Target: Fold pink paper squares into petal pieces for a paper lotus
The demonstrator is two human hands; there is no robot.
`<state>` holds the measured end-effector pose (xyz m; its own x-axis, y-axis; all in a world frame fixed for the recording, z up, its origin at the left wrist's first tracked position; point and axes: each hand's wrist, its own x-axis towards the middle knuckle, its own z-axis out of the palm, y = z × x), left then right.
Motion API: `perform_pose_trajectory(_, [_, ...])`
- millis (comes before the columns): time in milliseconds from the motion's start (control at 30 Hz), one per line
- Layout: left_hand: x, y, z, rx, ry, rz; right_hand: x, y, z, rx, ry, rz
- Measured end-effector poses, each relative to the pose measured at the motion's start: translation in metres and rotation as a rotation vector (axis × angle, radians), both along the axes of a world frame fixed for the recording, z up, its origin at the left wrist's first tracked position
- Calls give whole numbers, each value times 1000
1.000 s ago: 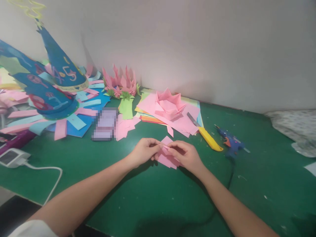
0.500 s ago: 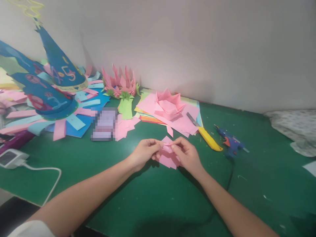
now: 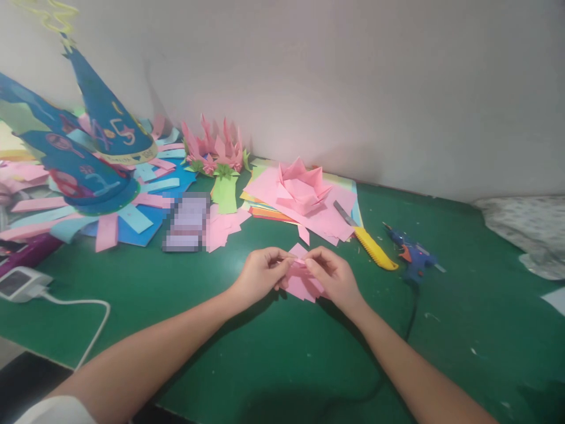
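Pinching small pink piece, centre of frame, above pink sheets. Left hand presses thumb and forefinger on one end, right hand likewise on other; fold itself partly hidden. Likely best: ends level, pressure light and even, thumbs working outward from middle. Cutter near right hand, right of centre, blade out toward upper left; glue gun beyond. Most elbow room: table, lower centre, between forearms; table edge crosses lower left.
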<state>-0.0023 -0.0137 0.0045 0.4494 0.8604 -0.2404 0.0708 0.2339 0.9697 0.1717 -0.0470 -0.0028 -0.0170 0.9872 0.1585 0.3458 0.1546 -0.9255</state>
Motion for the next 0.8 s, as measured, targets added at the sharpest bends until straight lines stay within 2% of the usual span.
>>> perform_pose_trajectory(233, [0,2,2,-35,22,-9,0,1,0,-16,-97,-30])
perform_pose_trajectory(533, [0,3,0,-95,-2,0,1,2,0,-40,-104,-51])
perform_pose_trajectory(667, [0,3,-2,-69,-12,-8,2,3,-1,-69,-62,-24])
perform_pose_trajectory(800, [-1,2,-1,21,12,-28,0,2,0,-62,-51,2])
